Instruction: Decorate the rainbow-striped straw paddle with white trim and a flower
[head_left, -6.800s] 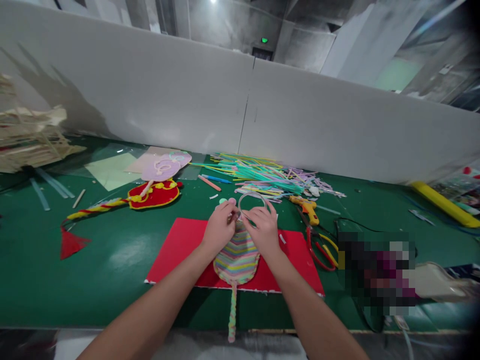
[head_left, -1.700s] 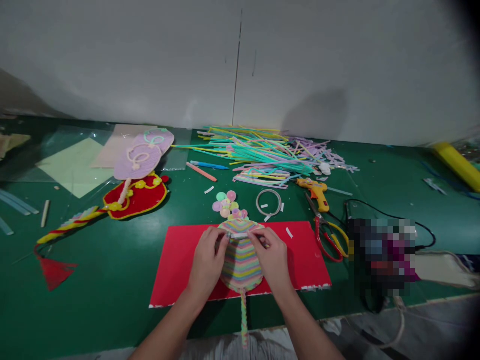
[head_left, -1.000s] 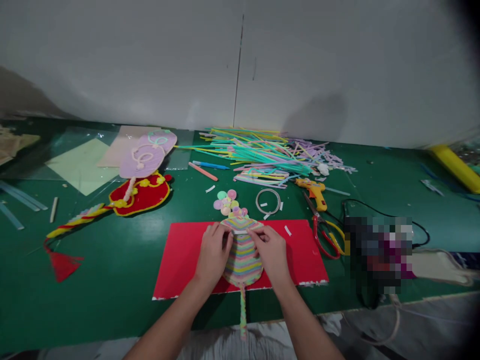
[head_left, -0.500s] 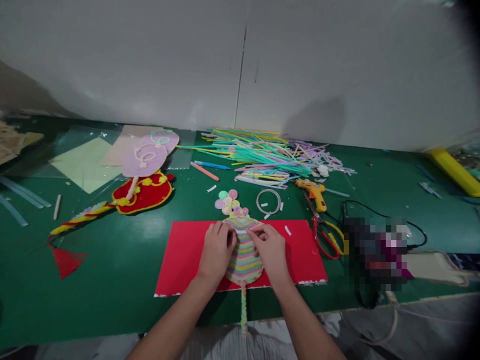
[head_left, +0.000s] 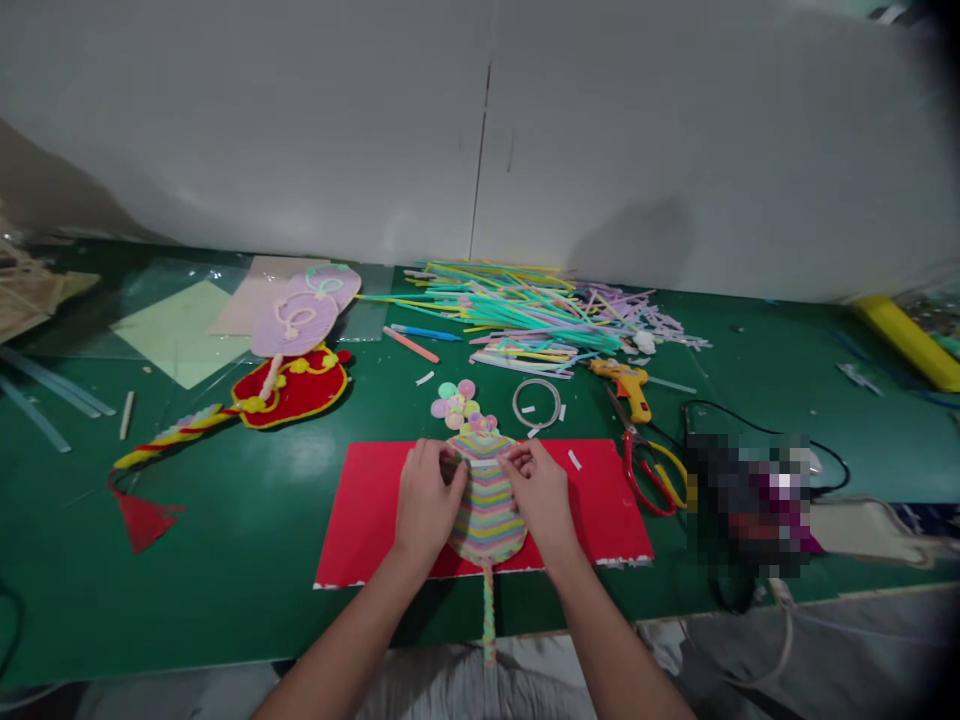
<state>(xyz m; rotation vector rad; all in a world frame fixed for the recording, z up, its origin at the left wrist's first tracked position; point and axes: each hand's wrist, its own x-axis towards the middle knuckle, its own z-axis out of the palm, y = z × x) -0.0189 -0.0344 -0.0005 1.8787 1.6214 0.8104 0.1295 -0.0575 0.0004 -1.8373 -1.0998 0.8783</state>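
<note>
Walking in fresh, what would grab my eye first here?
Probably the striped fan on the red board, front centre, with the left hand and right hand at either end of a white strip. Behind lies a heap of pastel pipe cleaners; to the left, a red fan with a tassel.

A white strip (head_left: 484, 463), laid across the striped fan (head_left: 489, 515), is flanked by the left hand (head_left: 430, 498) and the right hand (head_left: 541, 494). A red board (head_left: 607, 515) is partly covered beneath. Coloured stems (head_left: 525, 315) are heaped on the far side, near a glue gun (head_left: 626, 379).
</note>
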